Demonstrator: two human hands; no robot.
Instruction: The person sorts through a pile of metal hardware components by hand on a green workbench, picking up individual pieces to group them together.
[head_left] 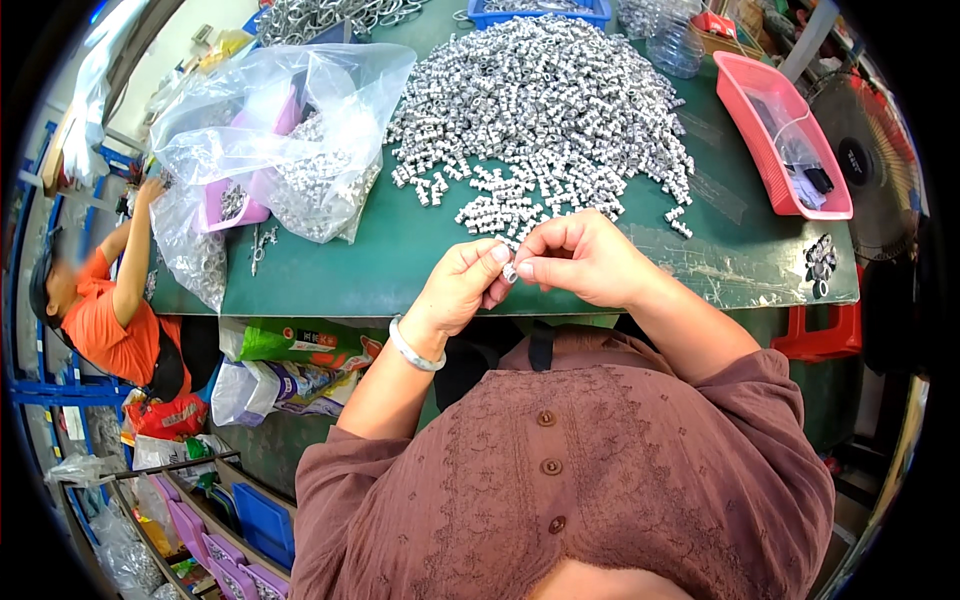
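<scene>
At the near edge of the green table (pixel 330 283), my left hand (pixel 462 288) pinches a small silver metal fitting (pixel 510 273) between thumb and fingers. A pale bangle circles that wrist. My right hand (pixel 580 262) meets it from the other side, its thumb and forefinger closed against the same fitting. Whether the right fingertips hold a second tiny piece cannot be seen. Just beyond both hands spreads a large heap of similar silver fittings (pixel 540 100), with loose ones straying toward me.
Left of the heap, a clear plastic bag (pixel 330 190) of small metal parts lies by a purple scoop-like bin (pixel 240 205). A pink basket (pixel 785 150) and dark small parts (pixel 821 262) sit at right, near a fan (pixel 860 160). Another person in orange (pixel 115 310) works at far left.
</scene>
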